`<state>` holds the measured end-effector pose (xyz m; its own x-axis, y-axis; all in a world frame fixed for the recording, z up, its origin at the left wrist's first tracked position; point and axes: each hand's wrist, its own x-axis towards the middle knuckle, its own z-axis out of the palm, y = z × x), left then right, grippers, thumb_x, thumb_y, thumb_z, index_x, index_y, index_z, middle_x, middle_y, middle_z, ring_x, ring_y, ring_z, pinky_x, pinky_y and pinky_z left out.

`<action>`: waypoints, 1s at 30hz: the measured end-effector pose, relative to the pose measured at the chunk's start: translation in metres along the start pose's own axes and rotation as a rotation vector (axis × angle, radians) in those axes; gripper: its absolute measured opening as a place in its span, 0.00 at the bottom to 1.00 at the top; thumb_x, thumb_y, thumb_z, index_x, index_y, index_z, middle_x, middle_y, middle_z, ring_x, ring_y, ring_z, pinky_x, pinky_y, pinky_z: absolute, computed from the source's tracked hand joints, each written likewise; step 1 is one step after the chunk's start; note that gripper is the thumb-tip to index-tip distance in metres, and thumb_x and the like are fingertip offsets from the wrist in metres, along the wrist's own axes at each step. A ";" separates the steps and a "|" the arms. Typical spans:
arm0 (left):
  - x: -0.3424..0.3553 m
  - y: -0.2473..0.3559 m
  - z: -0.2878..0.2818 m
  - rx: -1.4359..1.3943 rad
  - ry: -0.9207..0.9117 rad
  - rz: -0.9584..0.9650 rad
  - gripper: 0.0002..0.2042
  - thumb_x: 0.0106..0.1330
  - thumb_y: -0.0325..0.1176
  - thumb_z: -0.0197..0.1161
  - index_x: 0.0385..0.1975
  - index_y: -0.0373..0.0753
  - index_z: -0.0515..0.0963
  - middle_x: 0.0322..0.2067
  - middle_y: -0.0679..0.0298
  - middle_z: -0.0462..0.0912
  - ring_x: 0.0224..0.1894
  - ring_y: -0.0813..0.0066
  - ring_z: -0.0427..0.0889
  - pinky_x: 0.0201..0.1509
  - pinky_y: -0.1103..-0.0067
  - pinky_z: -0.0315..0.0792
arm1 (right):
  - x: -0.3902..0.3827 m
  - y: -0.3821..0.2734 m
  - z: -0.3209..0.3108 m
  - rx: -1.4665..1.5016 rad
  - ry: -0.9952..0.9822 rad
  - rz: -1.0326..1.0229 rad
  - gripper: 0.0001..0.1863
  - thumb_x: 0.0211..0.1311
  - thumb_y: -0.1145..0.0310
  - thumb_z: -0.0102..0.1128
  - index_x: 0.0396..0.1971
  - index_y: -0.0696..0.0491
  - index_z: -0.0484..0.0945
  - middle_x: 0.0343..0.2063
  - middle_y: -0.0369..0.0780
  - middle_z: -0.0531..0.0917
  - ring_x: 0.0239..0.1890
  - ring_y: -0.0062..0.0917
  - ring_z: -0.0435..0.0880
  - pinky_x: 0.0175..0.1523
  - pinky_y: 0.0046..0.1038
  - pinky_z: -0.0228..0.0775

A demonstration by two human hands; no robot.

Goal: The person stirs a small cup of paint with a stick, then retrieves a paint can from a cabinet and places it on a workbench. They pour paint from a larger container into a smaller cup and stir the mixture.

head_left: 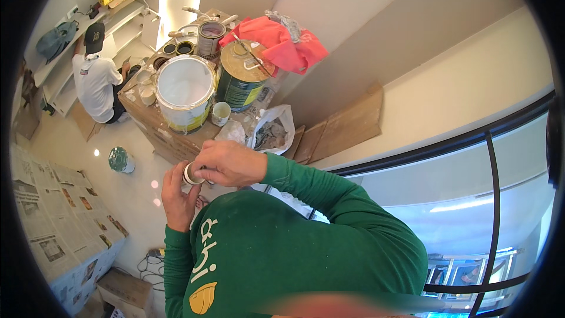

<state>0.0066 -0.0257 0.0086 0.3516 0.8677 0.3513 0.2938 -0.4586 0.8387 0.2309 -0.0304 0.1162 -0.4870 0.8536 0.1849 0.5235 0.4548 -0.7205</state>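
In front of my chest, my left hand point(178, 193) is wrapped round a small white cup point(187, 172) with its mouth turned up. My right hand point(231, 162) is over the cup, its fingers curled together at the rim and partly inside. Whatever those fingers pinch, if anything, is hidden. Just beyond my hands is a carton-like stand point(154, 132) bearing a large open bucket of white paint point(185, 85). Beside that bucket are a second small cup point(220, 113) and a big metal can point(241, 76) with a brush point(249, 53) across its lid.
A red cloth point(282, 41) lies behind the can, and a plastic bag point(275, 131) sits at the stand's right. Left, a person point(97, 79) crouches by shelves. A green-topped tub point(120, 159) stands on the floor near a newspaper-covered surface point(56, 212). Glass panels point(429, 200) are at my right.
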 end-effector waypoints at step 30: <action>0.011 -0.003 -0.008 0.059 0.004 -0.028 0.31 0.57 0.23 0.80 0.64 0.37 0.80 0.53 0.51 0.86 0.55 0.48 0.86 0.59 0.62 0.80 | 0.016 0.006 -0.005 0.003 -0.034 0.003 0.07 0.74 0.65 0.67 0.44 0.50 0.88 0.36 0.42 0.88 0.43 0.42 0.84 0.51 0.43 0.79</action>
<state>0.0026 -0.0135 0.0135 0.3389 0.8812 0.3297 0.3552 -0.4443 0.8224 0.2298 -0.0123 0.1179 -0.5090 0.8457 0.1600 0.5227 0.4514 -0.7232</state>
